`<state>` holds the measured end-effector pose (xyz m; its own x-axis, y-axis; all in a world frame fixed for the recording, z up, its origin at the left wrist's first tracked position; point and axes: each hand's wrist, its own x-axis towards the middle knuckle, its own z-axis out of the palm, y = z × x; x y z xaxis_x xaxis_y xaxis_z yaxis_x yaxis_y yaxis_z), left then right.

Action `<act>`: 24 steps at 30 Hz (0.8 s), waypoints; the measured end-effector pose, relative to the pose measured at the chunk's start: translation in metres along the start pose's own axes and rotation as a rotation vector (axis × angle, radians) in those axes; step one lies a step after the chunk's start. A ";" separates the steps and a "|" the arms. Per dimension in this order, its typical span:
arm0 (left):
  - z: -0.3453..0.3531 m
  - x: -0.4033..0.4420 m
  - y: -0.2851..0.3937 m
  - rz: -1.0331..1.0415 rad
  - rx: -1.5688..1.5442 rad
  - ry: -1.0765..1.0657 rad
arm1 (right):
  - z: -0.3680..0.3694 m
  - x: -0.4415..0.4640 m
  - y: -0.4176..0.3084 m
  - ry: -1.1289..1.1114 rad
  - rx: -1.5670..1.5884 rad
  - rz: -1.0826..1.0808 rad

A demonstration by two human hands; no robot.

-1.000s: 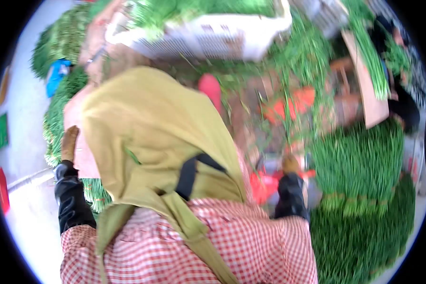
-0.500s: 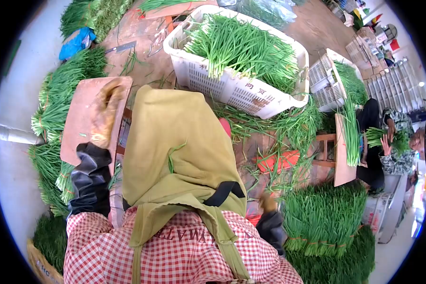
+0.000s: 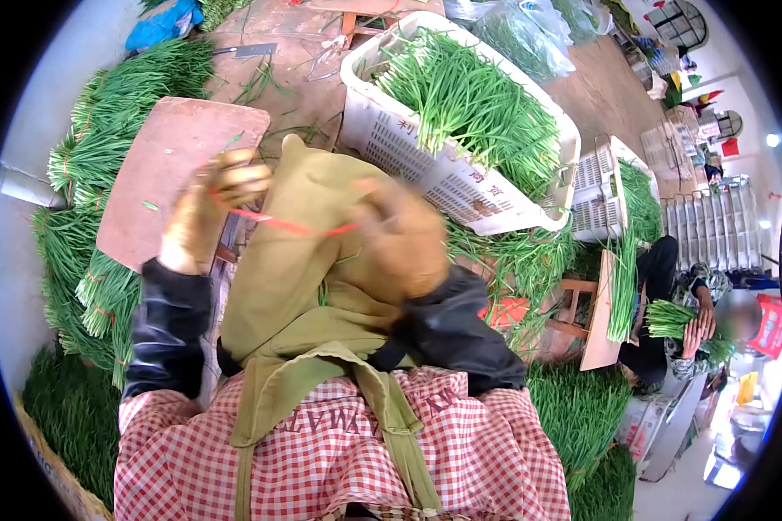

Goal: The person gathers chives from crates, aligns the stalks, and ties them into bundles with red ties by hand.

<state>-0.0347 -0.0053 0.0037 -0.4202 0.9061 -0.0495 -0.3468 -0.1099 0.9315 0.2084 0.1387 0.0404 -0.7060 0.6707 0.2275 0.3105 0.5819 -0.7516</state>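
Note:
A thin red strip (image 3: 291, 226) stretches across my lap between my two hands. My left hand (image 3: 204, 213), in a brownish glove, has its fingers curled round one end, close to the edge of a pinkish board (image 3: 174, 161). My right hand (image 3: 404, 234), also gloved and smeared by motion, grips the other end above the olive apron (image 3: 321, 182). One small green scrap (image 3: 150, 206) lies on the board. Bundles of thin green chives (image 3: 117, 122) are stacked left of the board.
A white crate (image 3: 391, 143) full of chives stands ahead. Loose chives and an orange-red bundle (image 3: 506, 311) lie on the floor to the right. A cleaver (image 3: 254, 50) lies beyond the board. On the right, a co-worker's hands (image 3: 697, 332) hold chives beside another board (image 3: 601, 321).
My right hand has come up from the lower right to above my lap. The red strip now shows between both hands. My left hand has curled, and the view has shifted.

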 end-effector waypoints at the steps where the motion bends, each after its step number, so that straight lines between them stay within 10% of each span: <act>1: -0.036 -0.002 0.005 -0.042 0.059 -0.004 | -0.020 0.001 0.032 0.148 -0.098 -0.027; 4: -0.136 -0.006 0.010 -0.262 0.132 0.112 | -0.097 -0.004 0.145 0.326 -0.440 0.135; 9: -0.244 -0.001 -0.005 -0.683 0.387 0.167 | -0.144 0.025 0.219 0.010 -0.982 0.210; 11: -0.224 0.009 0.009 -0.665 2.011 0.519 | -0.136 0.048 0.222 -0.149 -0.992 0.081; 13: -0.137 0.031 0.044 -0.393 2.118 0.727 | -0.127 0.070 0.238 -0.199 -0.966 -0.014; 15: -0.153 0.065 0.030 0.324 2.057 0.626 | -0.113 0.088 0.248 -0.196 -0.852 -0.169; 17: -0.077 0.104 0.025 0.390 1.477 0.349 | -0.100 0.104 0.265 -0.213 -0.782 -0.258; 20: -0.029 0.179 -0.024 0.279 1.194 -0.088 | -0.085 0.120 0.269 -0.186 -0.619 -0.398; 24: 0.061 0.251 -0.082 -0.478 0.672 -0.307 | -0.075 0.142 0.265 -0.261 -0.559 -0.595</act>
<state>-0.0609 0.2555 -0.0628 -0.0786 0.8740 -0.4795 0.1801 0.4855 0.8555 0.2380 0.4230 -0.0799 -0.9534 0.0947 0.2863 0.0619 0.9906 -0.1216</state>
